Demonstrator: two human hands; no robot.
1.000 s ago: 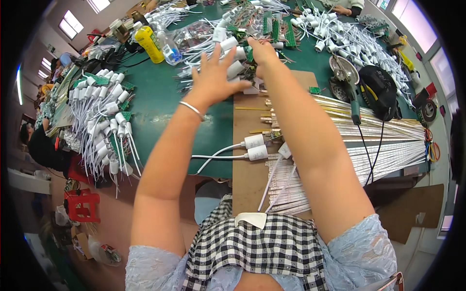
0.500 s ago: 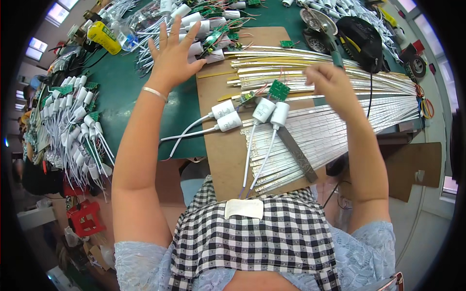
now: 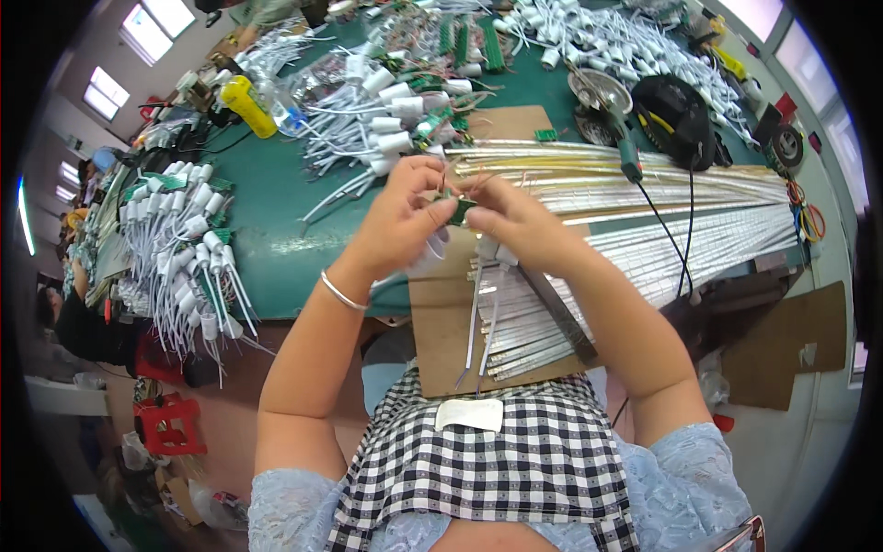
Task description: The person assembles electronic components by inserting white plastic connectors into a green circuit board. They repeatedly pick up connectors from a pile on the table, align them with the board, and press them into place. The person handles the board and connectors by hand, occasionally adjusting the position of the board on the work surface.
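Note:
Both hands meet over a brown board (image 3: 441,331). My left hand (image 3: 397,221) is closed in a pinch on a small green circuit board (image 3: 463,212). From the other side, my right hand (image 3: 520,221) pinches the same board and its thin reddish wires, though the fingertips partly cover them. Below the left hand, a white cylindrical cap (image 3: 430,253) is partly hidden. More white caps (image 3: 497,250) with cables lie under the right hand, on silvery LED strips (image 3: 635,250). A dark flat metal bar (image 3: 558,313) lies across these strips.
Piled white caps with wires (image 3: 395,120) lie beyond my hands; another heap (image 3: 175,248) hangs over the left edge. A green-handled soldering iron (image 3: 629,158) rests by a metal dish (image 3: 600,94), its cord crossing the strips. A yellow bottle (image 3: 248,106) stands far left, a black bag (image 3: 676,120) far right.
My left hand has come back from the far cap pile, and my right hand has moved left. Both have closed on the circuit board. The view has shifted slightly.

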